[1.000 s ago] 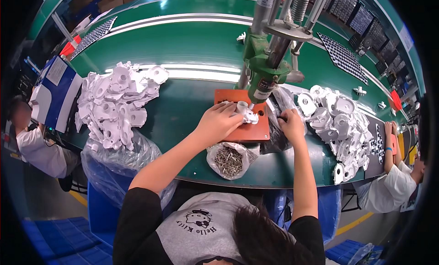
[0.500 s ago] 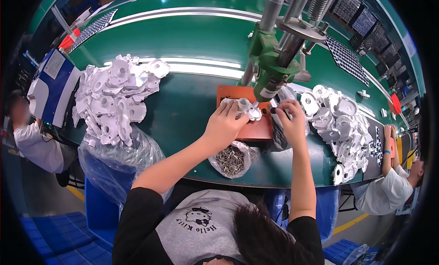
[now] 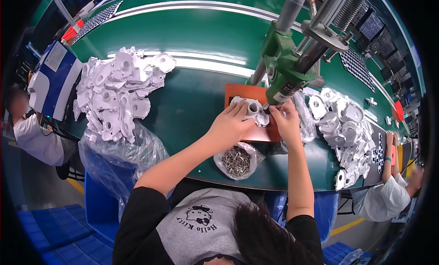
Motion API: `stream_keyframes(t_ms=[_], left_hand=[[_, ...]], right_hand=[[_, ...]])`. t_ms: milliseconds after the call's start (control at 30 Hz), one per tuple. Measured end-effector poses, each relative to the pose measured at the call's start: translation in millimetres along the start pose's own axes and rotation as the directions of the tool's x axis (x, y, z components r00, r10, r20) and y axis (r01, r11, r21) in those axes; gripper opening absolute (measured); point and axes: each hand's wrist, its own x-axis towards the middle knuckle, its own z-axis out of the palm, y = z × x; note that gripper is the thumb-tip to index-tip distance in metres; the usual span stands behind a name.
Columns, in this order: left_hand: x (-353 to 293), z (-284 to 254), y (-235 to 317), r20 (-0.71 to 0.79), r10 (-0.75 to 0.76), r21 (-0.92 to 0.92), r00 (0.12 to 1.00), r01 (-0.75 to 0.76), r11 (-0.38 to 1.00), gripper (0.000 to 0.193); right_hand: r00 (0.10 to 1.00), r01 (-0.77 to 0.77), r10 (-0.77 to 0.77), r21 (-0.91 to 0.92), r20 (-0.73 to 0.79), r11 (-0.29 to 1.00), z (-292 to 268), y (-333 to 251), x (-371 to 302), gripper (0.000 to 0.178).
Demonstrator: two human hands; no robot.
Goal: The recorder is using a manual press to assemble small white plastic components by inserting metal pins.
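Note:
A white molded plastic part (image 3: 254,110) with a round socket lies on the orange base (image 3: 232,90) of a green hand press (image 3: 284,66). My left hand (image 3: 230,124) grips this part from its left side, fingers over its top. At its right edge, just below the press head, my right hand (image 3: 288,123) pinches thumb and fingers together. Whatever sits between those fingertips is too small and hidden to name. A clear bag of thin metal pins (image 3: 235,161) stands in front of the base.
White plastic parts are heaped at left (image 3: 114,93) and right (image 3: 345,128). A clear plastic bag (image 3: 123,150) hangs over the table edge at left. A blue and white machine (image 3: 54,80) stands far left. Other people sit at both sides.
My right hand has moved in to the white part, under the press head; before, it was raised to the right with a small black piece at its fingertips. The view has shifted slightly.

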Motion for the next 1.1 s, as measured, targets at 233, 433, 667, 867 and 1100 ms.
stream_keyframes(t_ms=[233,433,667,867,1100], left_hand=[[-7.1,-7.0,-1.7,0.018,0.017,-0.166,1.0,-0.013,0.986,0.037],[-6.7,-3.1,3.2,0.01,0.006,-0.123,1.0,-0.004,0.992,0.051],[-9.9,0.5,0.8,-0.05,-0.058,-0.136,0.997,0.05,0.989,0.05],[-11.7,8.3,-3.5,-0.137,-0.089,-0.219,0.987,0.058,0.974,0.038],[-13.7,9.3,-3.3,-0.178,-0.11,-0.238,0.978,0.065,0.969,0.029]], right_hand=[[0.999,-0.019,0.026,-0.181,0.039,0.983,16.4,-3.1,-1.6,0.014],[0.992,0.005,0.028,-0.251,0.127,0.968,10.8,15.1,-0.5,0.026],[0.994,0.091,-0.105,-0.494,0.0,0.865,23.4,-1.8,-4.8,0.043],[0.917,0.198,-0.358,-0.576,-0.178,0.793,26.0,-28.1,-30.3,0.016],[0.905,0.395,-0.285,-0.377,0.315,0.838,47.6,-52.7,-102.5,0.013]])
